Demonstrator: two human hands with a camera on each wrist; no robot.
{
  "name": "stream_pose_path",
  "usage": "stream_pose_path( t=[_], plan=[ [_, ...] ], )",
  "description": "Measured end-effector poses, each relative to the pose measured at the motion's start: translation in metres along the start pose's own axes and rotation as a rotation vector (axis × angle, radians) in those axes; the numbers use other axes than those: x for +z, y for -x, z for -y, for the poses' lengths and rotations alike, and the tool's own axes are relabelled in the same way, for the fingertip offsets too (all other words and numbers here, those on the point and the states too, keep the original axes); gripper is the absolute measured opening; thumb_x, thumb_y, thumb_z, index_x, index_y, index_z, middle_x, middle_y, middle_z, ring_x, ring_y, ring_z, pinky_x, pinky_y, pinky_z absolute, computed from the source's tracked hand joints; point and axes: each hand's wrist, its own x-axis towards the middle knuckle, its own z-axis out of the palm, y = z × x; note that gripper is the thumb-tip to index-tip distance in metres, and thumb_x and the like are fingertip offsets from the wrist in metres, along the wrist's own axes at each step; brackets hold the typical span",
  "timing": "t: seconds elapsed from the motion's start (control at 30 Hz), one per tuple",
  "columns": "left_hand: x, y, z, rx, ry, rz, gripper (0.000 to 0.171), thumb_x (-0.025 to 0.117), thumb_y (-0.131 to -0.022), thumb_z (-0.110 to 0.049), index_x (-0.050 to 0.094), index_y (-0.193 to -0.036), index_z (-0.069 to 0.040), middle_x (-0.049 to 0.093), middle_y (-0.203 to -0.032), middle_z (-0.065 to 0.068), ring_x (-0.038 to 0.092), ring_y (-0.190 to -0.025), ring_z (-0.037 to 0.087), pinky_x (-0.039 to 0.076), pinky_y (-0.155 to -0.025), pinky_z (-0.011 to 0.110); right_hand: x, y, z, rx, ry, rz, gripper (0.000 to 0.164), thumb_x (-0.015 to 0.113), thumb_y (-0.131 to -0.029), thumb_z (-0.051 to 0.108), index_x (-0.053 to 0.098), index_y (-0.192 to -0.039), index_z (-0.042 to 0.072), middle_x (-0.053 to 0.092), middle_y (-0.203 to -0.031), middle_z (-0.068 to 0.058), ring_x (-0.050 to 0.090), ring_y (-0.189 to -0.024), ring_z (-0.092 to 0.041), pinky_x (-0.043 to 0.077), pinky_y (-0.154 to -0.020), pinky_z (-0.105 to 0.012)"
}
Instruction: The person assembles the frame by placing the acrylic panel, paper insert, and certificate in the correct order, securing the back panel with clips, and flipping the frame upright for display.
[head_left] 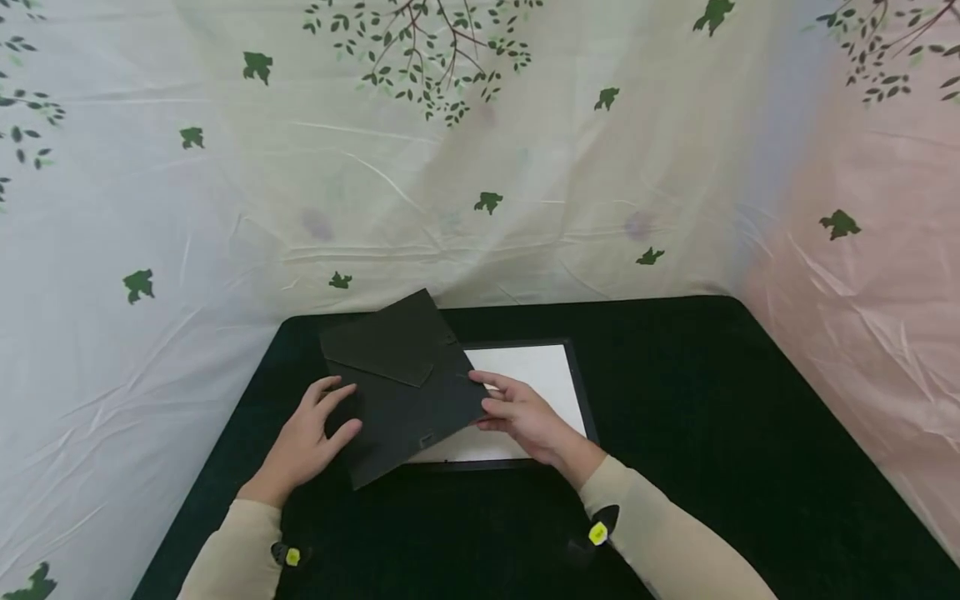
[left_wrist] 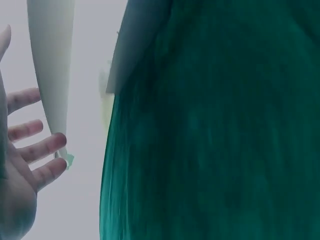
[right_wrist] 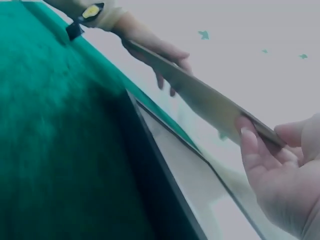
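Observation:
A dark backing board [head_left: 405,417] with a stand flap [head_left: 382,342] on it is held up at a slant over a picture frame [head_left: 583,392]. My right hand [head_left: 525,417] pinches the board's right corner between thumb and fingers; the right wrist view shows this grip on the board [right_wrist: 215,107] edge-on. Beside the board's left edge is my left hand [head_left: 303,437], fingers spread and extended. In the left wrist view, the left hand's fingertips [left_wrist: 57,142] overlap the edge of the board [left_wrist: 52,65]. Part of the frame's white inner sheet [head_left: 528,367] is hidden below the board.
The frame lies on a table with a dark green cloth [head_left: 697,400]. Behind and at both sides hangs a pale curtain [head_left: 555,167] printed with leaves and branches, close to the table's far edge. Each sleeve has a dark band with a yellow tag [head_left: 597,534].

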Motion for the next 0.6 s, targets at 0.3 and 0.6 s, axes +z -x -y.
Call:
stream_pose_path(
  t=[0.3,0.6],
  plan=[
    [0.025,-0.029,-0.023,0.028,0.114,-0.161,0.056,0.060,-0.094,-0.038,0.047,-0.141,-0.011,0.027,-0.151,0.014,0.036,-0.131,0.035,0.038,-0.098,0.057,-0.070,0.041,0.015,-0.073,0.082,0.065,0.045,0.048,-0.101,0.009,0.038,-0.144,0.001,0.067,-0.107,-0.008,0.063,-0.096,-0.022,0.051,-0.085,-0.036],
    [0.035,-0.048,-0.040,-0.015,0.292,-0.332,0.055,0.064,-0.093,-0.032,0.048,-0.140,-0.008,0.022,-0.153,0.011,0.054,-0.103,0.028,0.049,-0.088,0.047,-0.115,0.069,0.029,-0.093,0.087,0.141,0.041,0.041,-0.102,0.004,0.041,-0.143,0.002,0.053,-0.132,-0.011,0.062,-0.101,-0.023,0.050,-0.087,-0.036]
  ],
)
